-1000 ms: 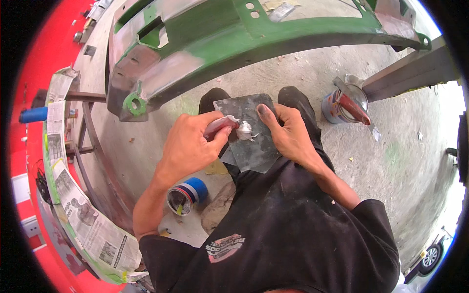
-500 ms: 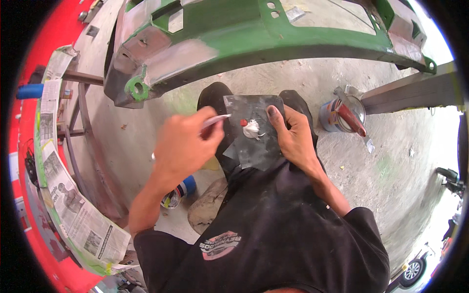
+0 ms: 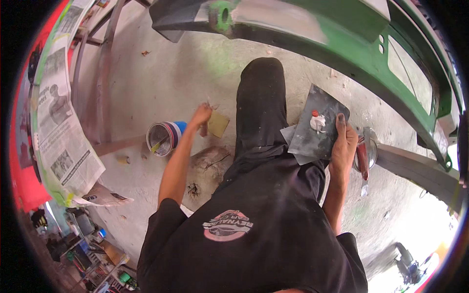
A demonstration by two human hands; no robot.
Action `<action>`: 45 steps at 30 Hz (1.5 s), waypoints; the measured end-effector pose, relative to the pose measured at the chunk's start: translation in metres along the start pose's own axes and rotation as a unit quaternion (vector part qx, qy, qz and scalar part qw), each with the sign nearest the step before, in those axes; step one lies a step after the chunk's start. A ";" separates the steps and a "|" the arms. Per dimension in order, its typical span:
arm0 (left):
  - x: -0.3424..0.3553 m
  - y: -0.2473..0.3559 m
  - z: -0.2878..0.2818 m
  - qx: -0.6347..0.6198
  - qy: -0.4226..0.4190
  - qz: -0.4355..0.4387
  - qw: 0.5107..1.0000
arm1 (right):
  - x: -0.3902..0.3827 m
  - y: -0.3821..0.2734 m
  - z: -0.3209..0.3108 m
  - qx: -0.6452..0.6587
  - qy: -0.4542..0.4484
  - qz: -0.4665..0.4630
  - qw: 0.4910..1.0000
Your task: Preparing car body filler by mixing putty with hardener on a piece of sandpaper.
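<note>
My right hand [image 3: 344, 141] grips a dark rectangular board [image 3: 305, 134] bearing a white blob [image 3: 317, 124] with a small red dab [image 3: 315, 113] on it; lighter sheets show beneath the board. My left hand [image 3: 200, 118] is low at the left, fingers closed around a blurred item I cannot make out, beside a yellowish square sheet [image 3: 219, 125]. Left of that hand stands a blue-banded can [image 3: 178, 128] with something yellow-green inside. Behind my right hand, a metal can [image 3: 372, 154] has a red-handled scraper [image 3: 363, 158] lying across it.
A green car bumper [image 3: 337, 53] arches overhead on grey supports [image 3: 415, 171]. A newspaper-masked panel [image 3: 63, 127] and a metal frame [image 3: 105, 49] stand left. A rough brownish lump [image 3: 207, 173] lies by my leg on the concrete floor [image 3: 190, 63]. Assorted tools [image 3: 90, 249] are at lower left.
My left hand has left the board and moved down toward the floor by the yellowish sheet. The board now sits farther right in view, and the view has swung left.
</note>
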State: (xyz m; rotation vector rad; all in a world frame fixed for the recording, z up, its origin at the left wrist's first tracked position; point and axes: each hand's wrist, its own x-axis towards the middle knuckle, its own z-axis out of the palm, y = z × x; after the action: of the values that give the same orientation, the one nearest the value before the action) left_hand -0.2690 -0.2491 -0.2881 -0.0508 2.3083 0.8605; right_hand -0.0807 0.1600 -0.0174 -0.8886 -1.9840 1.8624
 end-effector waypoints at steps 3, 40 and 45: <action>0.019 -0.037 0.058 0.149 0.057 -0.029 0.987 | -0.001 0.000 0.002 -0.012 -0.012 0.013 1.000; -0.134 0.200 0.072 -0.698 -0.361 -0.072 0.614 | -0.004 0.006 0.041 0.039 -0.066 -0.020 0.997; -0.132 0.215 0.024 -0.681 -0.513 0.018 0.523 | -0.005 0.000 0.008 0.088 -0.039 0.038 0.995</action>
State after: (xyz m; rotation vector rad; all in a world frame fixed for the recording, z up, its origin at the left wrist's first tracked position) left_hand -0.2066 -0.0911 -0.1003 -0.1201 0.1563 1.8243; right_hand -0.0821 0.1506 -0.0172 -0.8622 -1.8166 2.1072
